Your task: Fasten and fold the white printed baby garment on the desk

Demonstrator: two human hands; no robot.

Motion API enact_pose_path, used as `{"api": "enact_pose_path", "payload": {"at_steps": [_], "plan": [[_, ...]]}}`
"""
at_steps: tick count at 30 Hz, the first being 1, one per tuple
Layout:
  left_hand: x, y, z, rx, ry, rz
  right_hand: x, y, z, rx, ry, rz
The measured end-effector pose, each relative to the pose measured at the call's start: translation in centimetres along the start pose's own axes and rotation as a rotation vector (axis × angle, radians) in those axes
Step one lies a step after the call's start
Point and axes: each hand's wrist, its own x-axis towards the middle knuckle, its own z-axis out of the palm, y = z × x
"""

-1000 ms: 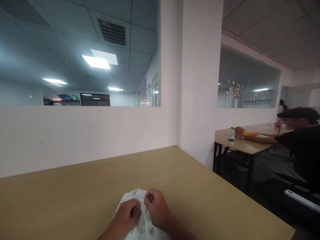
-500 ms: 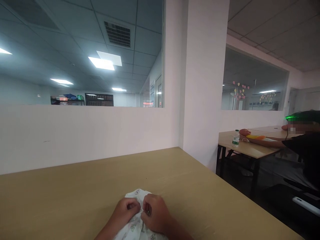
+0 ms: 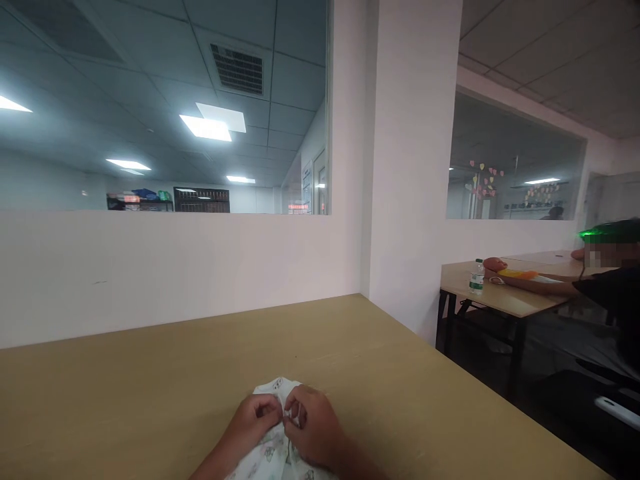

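A white cloth (image 3: 267, 455) with small printed figures lies on the wooden table at the bottom of the view; it looks like a small garment, though its full shape is cut off by the lower edge. My left hand (image 3: 254, 419) pinches the fabric from the left, thumb and fingers pressed together. From the right, my right hand (image 3: 314, 423) grips the same cloth with bent fingers. Both sets of fingertips nearly meet at the middle of the cloth, near its upper end. Whatever small detail they hold there is hidden.
The wooden table (image 3: 200, 360) runs up to a white wall and pillar (image 3: 415, 167). On another table (image 3: 510, 303) at the right stand a plastic bottle (image 3: 477, 277) and a doll (image 3: 500, 268). A person in dark clothes (image 3: 610, 293) reaches over it. A white phone-like object (image 3: 617, 412) lies at lower right.
The fingers of my right hand have shifted slightly at the cloth's middle, while my left hand keeps its pinch. The view has swung a little to the left.
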Motion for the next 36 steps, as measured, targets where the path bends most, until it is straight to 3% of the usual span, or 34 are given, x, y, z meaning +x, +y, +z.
{"api": "enact_pose_path", "payload": {"at_steps": [14,19,23,36], "plan": [[-0.2,1.0,0.4,-0.025,-0.028,-0.004,0.1,0.2,0.7,-0.013,-0.022,0.033],[-0.3,0.8,0.0,-0.056,-0.023,0.017,0.0,0.0,0.1,0.255,0.001,-0.019],[-0.4,0.8,-0.1,-0.069,-0.011,0.019,0.4,0.5,0.0,0.431,0.012,0.119],[-0.6,1.0,0.2,-0.101,0.033,-0.035,1.2,1.8,0.5,0.613,-0.070,0.255]]}}
